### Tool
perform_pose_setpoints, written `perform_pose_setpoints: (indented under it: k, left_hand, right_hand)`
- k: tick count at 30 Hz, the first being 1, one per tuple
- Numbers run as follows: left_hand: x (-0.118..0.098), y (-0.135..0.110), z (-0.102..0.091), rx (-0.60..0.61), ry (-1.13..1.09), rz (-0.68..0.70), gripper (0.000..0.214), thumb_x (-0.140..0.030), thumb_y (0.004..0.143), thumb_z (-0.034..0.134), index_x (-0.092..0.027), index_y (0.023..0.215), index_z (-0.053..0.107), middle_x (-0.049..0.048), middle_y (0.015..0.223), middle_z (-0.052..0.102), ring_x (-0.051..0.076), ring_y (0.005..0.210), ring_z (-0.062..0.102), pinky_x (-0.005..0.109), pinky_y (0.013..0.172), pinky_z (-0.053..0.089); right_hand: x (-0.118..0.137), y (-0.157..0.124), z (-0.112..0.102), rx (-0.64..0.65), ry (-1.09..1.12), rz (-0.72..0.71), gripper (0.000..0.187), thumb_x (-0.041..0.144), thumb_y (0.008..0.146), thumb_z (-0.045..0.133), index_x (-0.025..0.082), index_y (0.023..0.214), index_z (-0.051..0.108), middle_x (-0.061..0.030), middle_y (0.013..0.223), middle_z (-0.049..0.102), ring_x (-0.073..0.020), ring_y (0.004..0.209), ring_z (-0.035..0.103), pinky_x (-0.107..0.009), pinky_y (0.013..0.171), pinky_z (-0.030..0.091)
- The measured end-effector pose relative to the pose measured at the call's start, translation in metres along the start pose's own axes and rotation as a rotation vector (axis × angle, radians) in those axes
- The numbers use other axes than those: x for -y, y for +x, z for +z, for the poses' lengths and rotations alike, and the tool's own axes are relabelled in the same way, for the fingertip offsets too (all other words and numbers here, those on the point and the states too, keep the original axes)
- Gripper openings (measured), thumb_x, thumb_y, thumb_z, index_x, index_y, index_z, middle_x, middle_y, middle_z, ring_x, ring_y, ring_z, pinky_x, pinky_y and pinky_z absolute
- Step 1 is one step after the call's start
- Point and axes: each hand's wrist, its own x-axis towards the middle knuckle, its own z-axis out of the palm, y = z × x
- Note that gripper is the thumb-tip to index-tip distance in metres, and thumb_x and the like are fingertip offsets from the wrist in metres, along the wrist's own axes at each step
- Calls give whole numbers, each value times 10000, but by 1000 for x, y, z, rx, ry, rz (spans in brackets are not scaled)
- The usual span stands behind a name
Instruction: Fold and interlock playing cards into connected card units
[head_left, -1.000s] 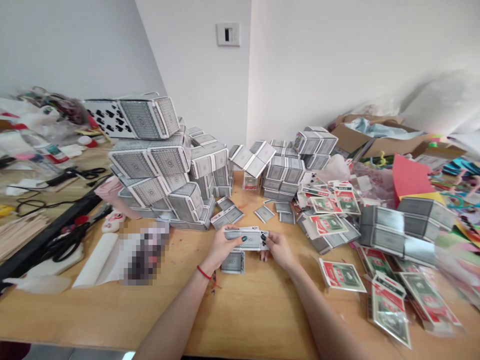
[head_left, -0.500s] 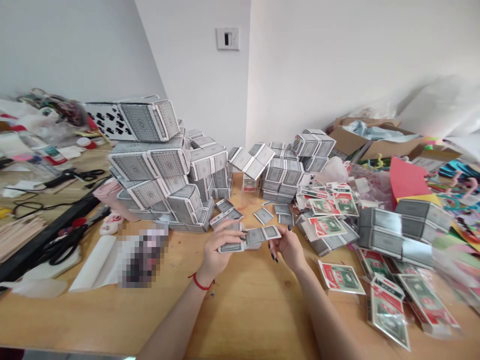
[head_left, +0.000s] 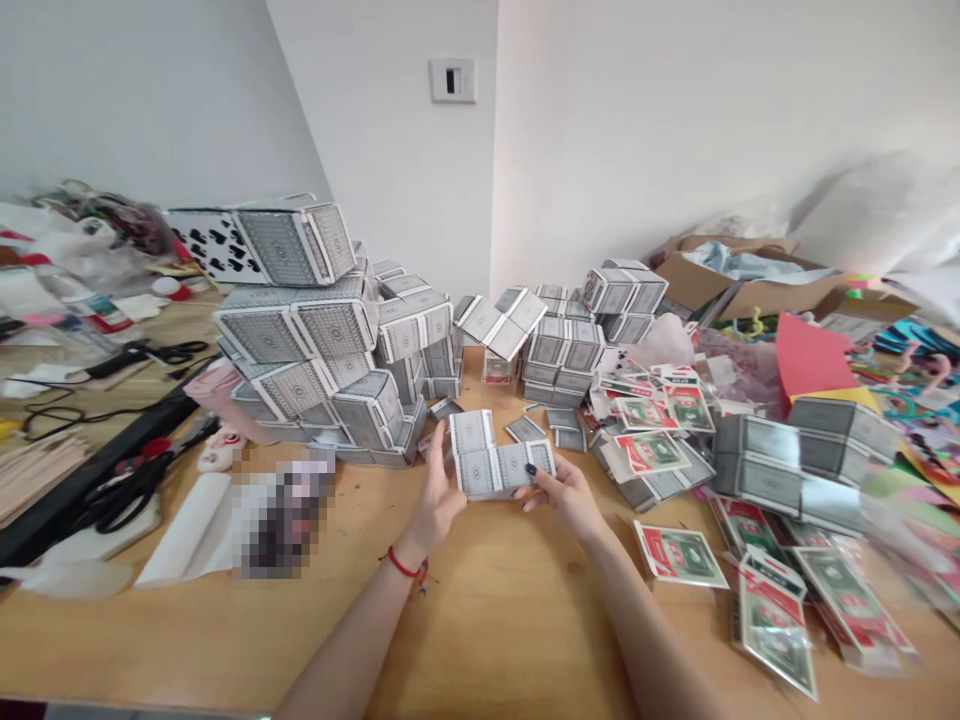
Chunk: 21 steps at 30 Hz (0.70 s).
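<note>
Between my two hands is a piece made of joined playing cards [head_left: 474, 472], held above the table with its grey patterned backs towards me. My left hand [head_left: 435, 505], a red cord at its wrist, grips the piece by its left side, with some fingers hidden behind it. On the right, my right hand [head_left: 566, 492] pinches the lower right card, dark-nailed fingers at its front face. A few loose playing cards [head_left: 568, 430] lie on the table just beyond. Behind them, a folded card block [head_left: 504, 322] rests at an angle on a red card box [head_left: 496, 370].
Tall stacks of card blocks [head_left: 300, 330] rise on the left, lower stacks [head_left: 562, 345] at the back. Red and green card boxes [head_left: 681, 555] and more card blocks [head_left: 757, 465] cover the right. Black scissors [head_left: 127, 490] and a white paper roll [head_left: 187, 525] lie left.
The card piece has tilted up, so more of its patterned face shows. My left hand has turned upright beside it, and my right hand has moved in onto the right-hand card.
</note>
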Motion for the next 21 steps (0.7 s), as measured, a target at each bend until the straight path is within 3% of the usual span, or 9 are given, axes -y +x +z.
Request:
perform_pose_setpoints:
  k: [2,4,6,12,17,21]
  left_hand:
    - [7,2,3,-46,-159,-193,739,-167,674,532,-210,1326,186,95,1358,321,236,1192,369,395,975,311]
    - [14,3,6,-30,-230,-362,565,-217,670,574,-150,1204,404,115,1213,503,242,1066,499,399,919,374]
    - [17,4,7,-27,-262,-447,445,-234,640,618,-129,1063,531,106,1093,595,242,993,549,394,886,405]
    - [15,4,6,-23,-365,-542,365,-226,587,677,-124,932,617,94,1029,636,242,945,582,370,827,451]
    - [11,5,7,-16,-374,-573,397,-210,575,685,-123,957,621,87,961,663,246,950,582,359,797,469]
    - [11,7,7,-48,-337,-570,410,-198,549,692,-124,947,630,79,905,680,248,935,589,364,793,471]
  right_hand:
    - [-1,0,3,37,-6,36,318,362,682,634,148,879,505,-57,722,639,-186,620,643,-273,502,521]
    - [-4,0,3,71,-12,74,348,372,677,637,151,900,488,-74,786,640,-196,642,648,-283,510,527]
    - [-6,1,2,83,-43,110,370,383,665,644,150,904,486,-85,834,633,-194,643,646,-277,493,526]
    - [-11,8,-8,10,-118,123,328,375,619,678,144,788,518,9,580,581,-106,425,560,-186,363,433]
    - [-18,9,-8,26,-65,207,348,456,637,626,146,706,482,-17,516,607,-128,390,565,-210,367,431]
    - [-25,9,-4,30,-162,203,382,533,665,551,172,654,427,0,429,586,-99,282,473,-188,302,341]
